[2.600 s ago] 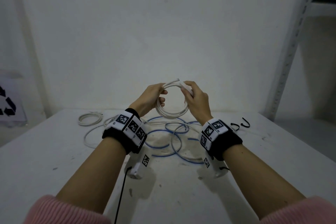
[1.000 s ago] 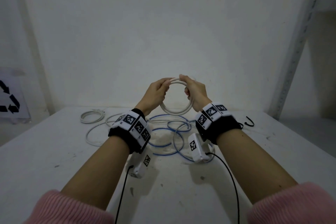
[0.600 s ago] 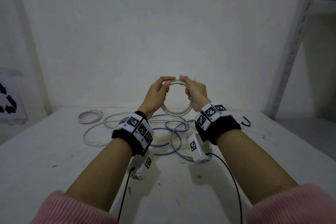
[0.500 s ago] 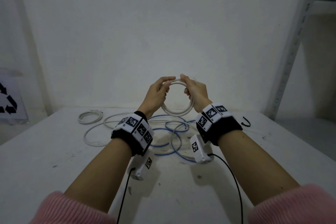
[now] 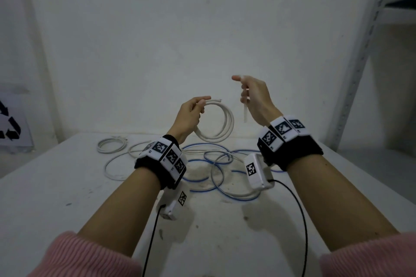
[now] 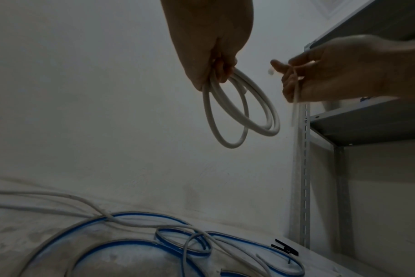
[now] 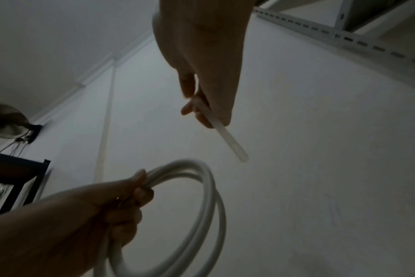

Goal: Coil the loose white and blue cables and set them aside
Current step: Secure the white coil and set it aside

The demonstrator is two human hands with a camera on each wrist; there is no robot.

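My left hand (image 5: 199, 104) holds a coiled white cable (image 5: 221, 127) up above the table, fingers curled round the top of its loops (image 6: 246, 120). Apart from the coil, up and to its right, my right hand (image 5: 244, 89) pinches a short, pale, translucent strip (image 5: 245, 113) that hangs down from the fingers (image 7: 228, 140). Under the hands a loose blue cable (image 5: 202, 181) lies in tangled loops on the white table (image 5: 67, 198), crossed by a loose white cable (image 5: 112, 164).
A small white coil (image 5: 111, 145) lies at the table's back left. A black clip (image 6: 284, 249) sits near the back right. A grey metal shelf post (image 5: 360, 51) stands to the right, and a wall runs close behind the table.
Both hands held the coil together at its top. The right hand has since let go and moved up and right with the pale strip; the left holds the coil alone, slightly lower.
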